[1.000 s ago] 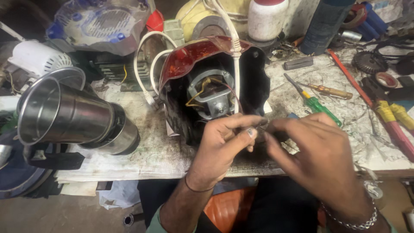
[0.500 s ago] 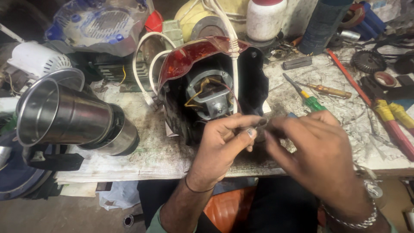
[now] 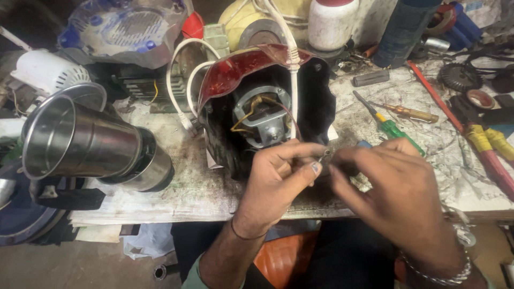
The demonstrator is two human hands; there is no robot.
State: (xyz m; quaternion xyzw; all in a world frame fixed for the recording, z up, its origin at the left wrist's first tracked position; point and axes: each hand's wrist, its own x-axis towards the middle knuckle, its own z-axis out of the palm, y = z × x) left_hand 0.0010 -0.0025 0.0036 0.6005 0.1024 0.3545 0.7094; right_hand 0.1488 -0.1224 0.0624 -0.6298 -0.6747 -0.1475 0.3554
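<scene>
Left hand: we've got our left hand (image 3: pixel 281 176) pinched narrow, thumb and forefinger closed on a tiny metal part (image 3: pixel 325 155), looks like a small screw or pin, too small to call for sure.
Right hand: our right hand (image 3: pixel 396 187) comes in from the other side, fingertips nipped together right at the same little part. Can't tell if it actually grips it or just touches it.
Where the part is: held up off the table (image 3: pixel 203 187), between the two hands, just in front of the open motor housing (image 3: pixel 257 107).
Key relation: the part sits at the left hand's fingertips and just left of the right hand's. Its long axis seems to run roughly up and slightly tilted, but honestly it's tiny. Both hands are about equally near, left looks like the one carrying it.
Housing: dark shell with a red translucent cover, motor with yellow and red wires showing, white cable (image 3: pixel 292 64) running down over it.
Around us: steel jar (image 3: pixel 80 142) lying on its side to the left, green-handled screwdriver (image 3: pixel 393 128) and an amber-handled one (image 3: pixel 409 112) to the right, well apart from the hands.
</scene>
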